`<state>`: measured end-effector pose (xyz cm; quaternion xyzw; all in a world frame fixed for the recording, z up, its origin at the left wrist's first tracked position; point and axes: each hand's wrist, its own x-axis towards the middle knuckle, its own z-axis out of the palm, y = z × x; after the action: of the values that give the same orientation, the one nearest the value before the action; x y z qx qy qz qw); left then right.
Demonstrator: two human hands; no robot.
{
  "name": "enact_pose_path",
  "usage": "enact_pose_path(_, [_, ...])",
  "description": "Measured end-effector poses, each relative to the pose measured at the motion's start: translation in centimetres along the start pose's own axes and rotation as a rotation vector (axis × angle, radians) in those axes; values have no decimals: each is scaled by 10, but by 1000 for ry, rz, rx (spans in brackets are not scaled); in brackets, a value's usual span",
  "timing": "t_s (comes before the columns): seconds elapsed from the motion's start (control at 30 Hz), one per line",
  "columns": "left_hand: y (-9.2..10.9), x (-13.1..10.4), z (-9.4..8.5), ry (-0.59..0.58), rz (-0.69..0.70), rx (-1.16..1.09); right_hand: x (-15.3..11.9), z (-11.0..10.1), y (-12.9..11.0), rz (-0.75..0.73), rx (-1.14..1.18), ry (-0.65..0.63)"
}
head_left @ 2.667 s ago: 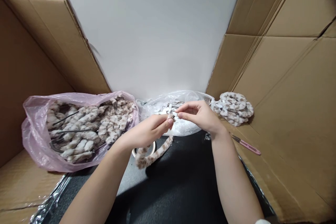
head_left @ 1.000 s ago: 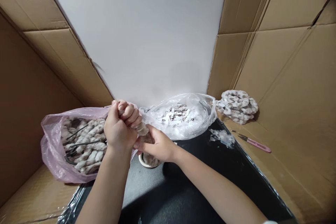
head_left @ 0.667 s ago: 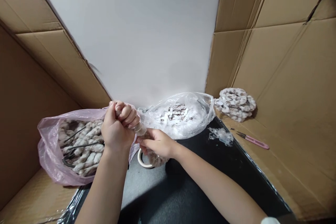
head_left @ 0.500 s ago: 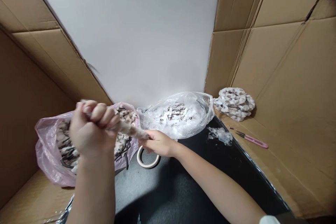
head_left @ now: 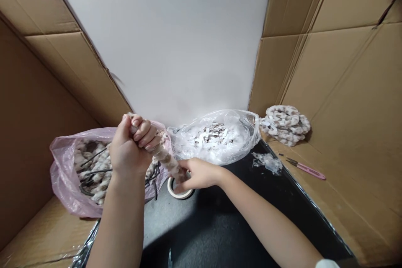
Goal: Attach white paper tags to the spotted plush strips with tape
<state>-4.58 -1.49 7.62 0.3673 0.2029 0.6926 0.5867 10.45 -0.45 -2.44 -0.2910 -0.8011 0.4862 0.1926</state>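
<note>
My left hand [head_left: 134, 142] is closed in a fist around one end of a fluffy beige-and-brown fabric tube [head_left: 167, 160]. The tube slants down to the right, where the fingers and thumb of my right hand [head_left: 197, 174] hold its lower end. Just under that end lies a cream ring like a roll of tape [head_left: 179, 194], partly covered by my right hand. Behind my left forearm stands an open pink plastic bag [head_left: 67, 176], full of similar fluffy pieces and dark cords; part of it is hidden.
A clear plastic bag [head_left: 248, 150] with white tags lies at the back. To its right are stacked fluffy rings [head_left: 285, 125], pink-handled thread snips [head_left: 309, 171] and crumpled clear plastic [head_left: 268, 162] on the black table [head_left: 226, 226]. Cardboard walls [head_left: 351, 92] enclose the sides.
My left hand has moved right, closer to my right hand. The fabric tube now slopes more steeply, and its lower end is further down, over the ring. The view has shifted slightly.
</note>
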Motion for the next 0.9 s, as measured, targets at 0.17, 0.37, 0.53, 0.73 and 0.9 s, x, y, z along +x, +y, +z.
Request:
enact_pose_path(0.17, [13,5,-11,84,126,71,3,-3,15,136,-413,-84])
enact_pose_path(0.37, [9,16,-41,116,205,965,-12,-33,13,161,-396,-17])
enact_pose_path(0.53, [-23,13,-39,-437,-297,1486,-36,-58,-5,175,-134,57])
enact_pose_path(0.73, [-48,3,-14,-783,-430,1374,-49,-66,-18,184,245,40])
enact_pose_path(0.9, [-34,11,-27,-682,-445,1459,-67,-87,-13,143,212,0])
